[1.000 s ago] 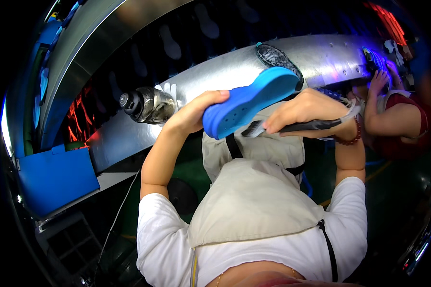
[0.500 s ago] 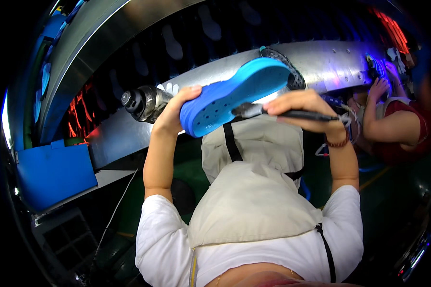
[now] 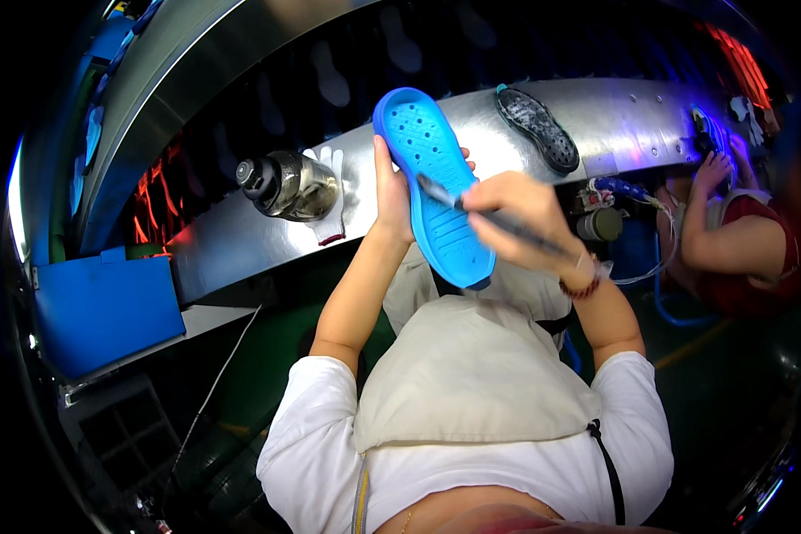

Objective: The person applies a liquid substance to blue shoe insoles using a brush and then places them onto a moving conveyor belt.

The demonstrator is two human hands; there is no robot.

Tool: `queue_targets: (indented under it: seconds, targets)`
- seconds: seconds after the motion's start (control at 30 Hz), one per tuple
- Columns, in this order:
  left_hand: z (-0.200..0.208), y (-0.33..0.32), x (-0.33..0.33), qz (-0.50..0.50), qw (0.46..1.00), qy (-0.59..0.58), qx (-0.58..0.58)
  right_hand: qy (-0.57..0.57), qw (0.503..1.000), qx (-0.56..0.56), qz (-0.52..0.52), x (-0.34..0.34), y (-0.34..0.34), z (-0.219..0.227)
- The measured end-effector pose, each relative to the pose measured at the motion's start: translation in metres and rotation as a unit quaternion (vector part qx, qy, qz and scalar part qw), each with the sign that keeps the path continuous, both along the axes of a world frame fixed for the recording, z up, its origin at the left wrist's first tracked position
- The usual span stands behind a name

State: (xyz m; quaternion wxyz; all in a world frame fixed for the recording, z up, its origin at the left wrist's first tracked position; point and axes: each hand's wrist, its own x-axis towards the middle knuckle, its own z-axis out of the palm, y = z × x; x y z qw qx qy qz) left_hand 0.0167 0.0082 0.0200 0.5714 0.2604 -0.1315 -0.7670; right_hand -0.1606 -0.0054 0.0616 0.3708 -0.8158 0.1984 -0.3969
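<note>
A blue shoe sole (image 3: pixel 427 142) is held upright in front of me, toe end away, its holed and ribbed face toward me. My left hand (image 3: pixel 393 194) is closed around its left edge, with fingertips showing at the far side. In my right hand (image 3: pixel 522 218) is a brush (image 3: pixel 529 233) with a dark handle, blurred by motion. The brush's tip lies over the middle of the sole; whether it touches cannot be made out. Past my right hand, a dark sole (image 3: pixel 538 127) with whitish smears lies on the metal ledge (image 3: pixel 627 116).
A dark-capped bottle (image 3: pixel 289 185) lies on the ledge at left, over a white glove (image 3: pixel 332 214). Beyond the ledge, several pale soles (image 3: pixel 331 76) rest on a dark conveyor. A blue box (image 3: pixel 107 307) stands at far left. Another person (image 3: pixel 734 227) works at right.
The blue sole has turned from lying slanted to nearly upright, its inner face now toward me. Both hands moved with it, the left one to the right. The dark sole and glove are more exposed.
</note>
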Motion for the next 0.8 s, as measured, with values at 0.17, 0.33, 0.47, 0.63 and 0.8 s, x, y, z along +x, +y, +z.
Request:
queue_targets:
  seconds: [0.17, 0.33, 0.47, 0.63, 0.8]
  targets:
    - [0.005, -0.004, 0.014, 0.067, 0.998, -0.004, -0.016, 0.038, 0.989, -0.023, 0.142, -0.013, 0.022, 0.024]
    - [0.027, -0.004, -0.006, 0.056, 0.996, 0.007, -0.07, -0.048, 0.999, -0.012, -0.002, 0.0, -0.005, 0.022]
    - [0.034, -0.006, 0.009, 0.068, 0.985, 0.048, -0.15, -0.039, 0.989, 0.009, 0.144, -0.006, 0.01, 0.037]
    - [0.04, -0.007, 0.021, 0.11, 0.985, -0.005, -0.135, -0.015, 0.997, -0.001, 0.071, -0.014, 0.0, 0.016]
    - [0.053, -0.008, 0.027, 0.083, 0.98, 0.022, -0.182, -0.126, 0.953, 0.124, 0.247, -0.019, -0.012, 0.007]
